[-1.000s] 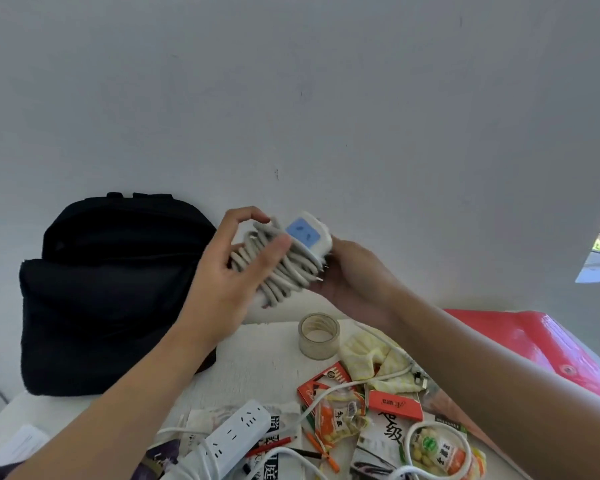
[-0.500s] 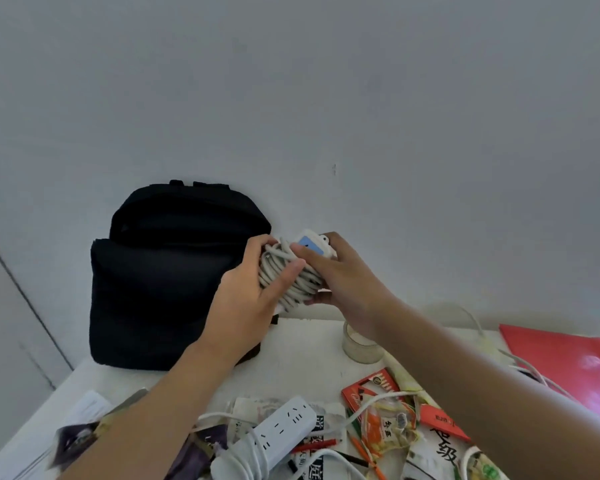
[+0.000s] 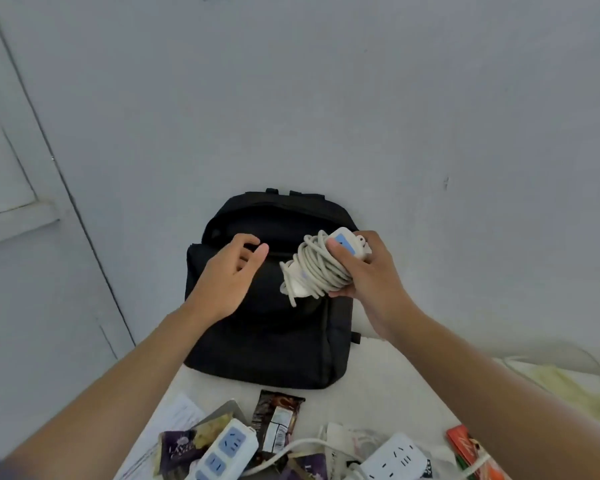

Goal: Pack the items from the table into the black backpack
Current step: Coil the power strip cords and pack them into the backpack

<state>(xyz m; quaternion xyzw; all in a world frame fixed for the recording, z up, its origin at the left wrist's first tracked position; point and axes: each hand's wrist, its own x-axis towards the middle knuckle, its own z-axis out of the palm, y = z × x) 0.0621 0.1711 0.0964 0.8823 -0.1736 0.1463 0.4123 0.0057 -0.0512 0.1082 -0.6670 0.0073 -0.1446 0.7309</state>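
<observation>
- Wall (image 3: pixel 326 98): we record a plain grey surface filling the upper view, with a panelled door (image 3: pixel 14 168) at the far left.
- Tabletop (image 3: pixel 378 386): white, running across the lower view, and it carries everything below.
- Backpack (image 3: pixel 267 334): black, standing upright at the back of the tabletop against the wall, its front toward us. We cannot tell whether the top zip is open.
- Right hand (image 3: pixel 368 275): raised in front of the backpack's upper right corner. Its thumb and fingers are wrapped round the coiled strip, gripping it firmly.
- Left hand (image 3: pixel 229 275): over the backpack's upper front, palm down, fingers loosely bent and holding nothing. We cannot tell whether the fingertips touch the fabric.
- Coiled strip (image 3: pixel 312 268): a white power strip with its grey cord wound round it, held in the air just before the backpack. One cord end hangs loose at the lower left.
- Paper (image 3: pixel 177 417): a white sheet at the near left, partly under the packets.
- Blue strip (image 3: pixel 227 448): a white strip with blue sockets, lying near the front edge on the purple packet (image 3: pixel 181 448).
- White strip (image 3: pixel 392 459): near the front, right of centre, with cable beside it.
- Brown packet (image 3: pixel 278 420): just in front of the backpack.
- Red packet (image 3: pixel 465 445): at the near right, partly behind the right forearm.
</observation>
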